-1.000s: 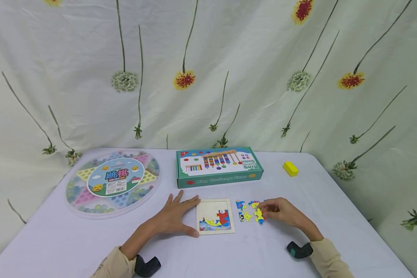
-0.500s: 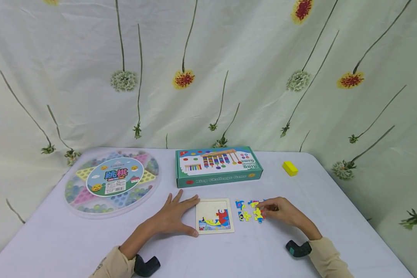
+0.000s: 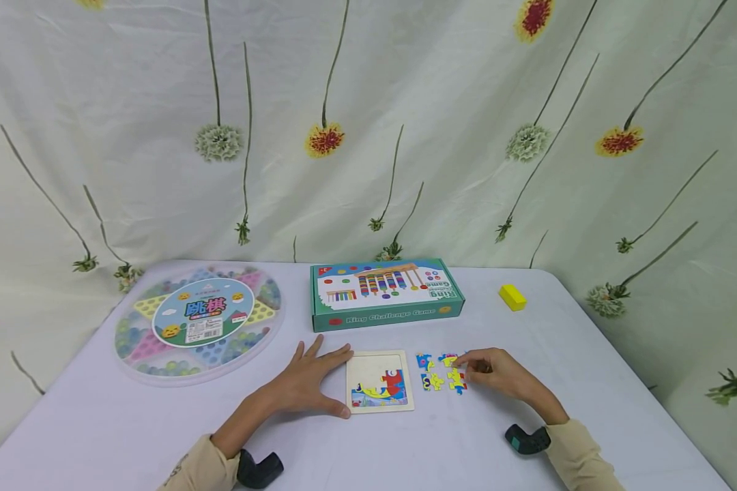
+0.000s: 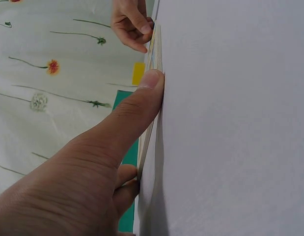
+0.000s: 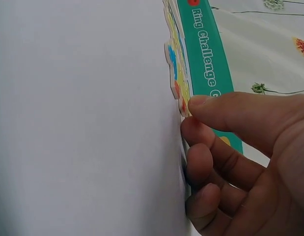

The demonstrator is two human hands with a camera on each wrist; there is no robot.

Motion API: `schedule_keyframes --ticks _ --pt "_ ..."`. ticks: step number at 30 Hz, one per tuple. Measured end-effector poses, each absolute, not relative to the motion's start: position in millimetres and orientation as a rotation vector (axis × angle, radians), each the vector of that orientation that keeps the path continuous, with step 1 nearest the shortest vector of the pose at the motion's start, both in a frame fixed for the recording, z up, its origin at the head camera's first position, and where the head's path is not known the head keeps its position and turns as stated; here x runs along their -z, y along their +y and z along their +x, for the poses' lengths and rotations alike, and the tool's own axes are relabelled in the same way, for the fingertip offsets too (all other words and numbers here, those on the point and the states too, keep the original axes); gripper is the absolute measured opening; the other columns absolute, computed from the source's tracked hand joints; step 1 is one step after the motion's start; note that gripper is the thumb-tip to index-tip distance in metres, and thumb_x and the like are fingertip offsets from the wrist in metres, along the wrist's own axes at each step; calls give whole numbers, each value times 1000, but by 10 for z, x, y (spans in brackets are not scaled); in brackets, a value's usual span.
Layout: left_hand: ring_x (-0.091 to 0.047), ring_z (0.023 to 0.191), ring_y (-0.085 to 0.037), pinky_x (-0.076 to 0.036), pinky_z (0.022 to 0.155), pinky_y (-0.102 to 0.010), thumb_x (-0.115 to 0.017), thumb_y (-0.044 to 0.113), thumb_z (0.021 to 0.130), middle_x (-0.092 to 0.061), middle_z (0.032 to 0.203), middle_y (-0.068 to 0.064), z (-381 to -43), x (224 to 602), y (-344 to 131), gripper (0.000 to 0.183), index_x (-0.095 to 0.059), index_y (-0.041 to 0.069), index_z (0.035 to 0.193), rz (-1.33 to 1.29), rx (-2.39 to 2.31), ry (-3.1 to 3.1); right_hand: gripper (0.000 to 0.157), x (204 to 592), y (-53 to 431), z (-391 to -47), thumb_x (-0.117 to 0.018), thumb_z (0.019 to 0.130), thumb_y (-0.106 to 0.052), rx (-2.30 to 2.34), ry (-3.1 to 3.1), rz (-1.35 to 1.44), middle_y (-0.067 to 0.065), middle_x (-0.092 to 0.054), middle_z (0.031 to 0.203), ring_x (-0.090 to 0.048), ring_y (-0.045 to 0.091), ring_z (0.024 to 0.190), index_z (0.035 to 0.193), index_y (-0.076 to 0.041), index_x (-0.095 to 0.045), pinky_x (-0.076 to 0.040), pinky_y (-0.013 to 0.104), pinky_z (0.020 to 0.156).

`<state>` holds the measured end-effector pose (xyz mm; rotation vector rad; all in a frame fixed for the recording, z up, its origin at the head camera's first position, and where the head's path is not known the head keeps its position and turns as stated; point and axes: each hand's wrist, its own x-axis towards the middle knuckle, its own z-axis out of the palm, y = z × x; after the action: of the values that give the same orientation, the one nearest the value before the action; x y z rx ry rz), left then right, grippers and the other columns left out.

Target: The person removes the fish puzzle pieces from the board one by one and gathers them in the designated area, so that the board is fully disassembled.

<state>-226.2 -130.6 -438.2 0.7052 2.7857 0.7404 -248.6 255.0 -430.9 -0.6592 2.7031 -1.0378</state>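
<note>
My left hand (image 3: 304, 382) lies spread at the left side of a small wooden puzzle board (image 3: 362, 365), thumb by its lower corner and index finger by its upper corner. The board has a partly filled colourful picture along its bottom and right. In the left wrist view the thumb (image 4: 151, 81) rests along the edge of the board. Right of it lie several loose jigsaw pieces (image 3: 435, 382). My right hand (image 3: 497, 372) is over the rightmost pieces, fingers loosely curved and covering some. Its thumb (image 5: 198, 103) touches the end of a jigsaw piece (image 5: 176, 88), with the index fingertip just below.
Behind the board stands a green Ring Challenge Game box (image 3: 387, 317). A round marble game set (image 3: 203, 314) lies at the left. At the back right is a yellow block (image 3: 513, 298). A white cloth (image 3: 442, 450) covers the table, and a floral curtain (image 3: 368, 136) hangs behind.
</note>
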Motion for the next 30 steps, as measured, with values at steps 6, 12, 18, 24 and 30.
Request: schedule_keyframes --ticks 6,12,18,24,30 --pt "1 146 -42 8 113 -62 -78 62 63 -34 154 3 -2266 4389 -1309 100 -41 21 147 700 -739 2787 23 4312 2550 -2485 -68 85 -5 1048 2703 -660 -2 -56 77 -49 11 69 108 -6 -70 -40 19 58" --pt "1 146 -42 8 113 -62 -78 62 63 -35 154 3 -2268 4394 -1310 100 -42 21 146 701 -747 2785 23 4307 2541 -2474 -68 85 -5 1046 2709 -666 -2 -56 77 -49 11 69 108 -6 -70 -40 19 58" --pt "-1 145 -45 6 112 -65 -78 63 63 -35 154 -1 -2260 4407 -1322 101 -42 18 146 749 -759 2789 24 4269 2506 -2462 -68 85 -6 1019 2736 -636 -3 -56 77 -49 13 70 109 -7 -70 -41 20 58" --pt "-1 144 -46 6 111 -66 -78 63 63 -36 153 -2 -2257 4408 -1327 100 -43 18 145 765 -767 2790 24 4222 2393 -2475 -66 87 -8 1049 2757 -634 -2 -57 80 -50 14 73 112 -7 -69 -44 19 59" --pt "-2 144 -46 6 111 -66 -78 64 63 -36 153 -1 -2260 4402 -1323 100 -43 18 145 767 -757 2798 27 4193 2184 -2508 -67 88 -12 1086 2742 -741 -2 -61 87 -53 15 80 115 -7 -67 -48 22 67"
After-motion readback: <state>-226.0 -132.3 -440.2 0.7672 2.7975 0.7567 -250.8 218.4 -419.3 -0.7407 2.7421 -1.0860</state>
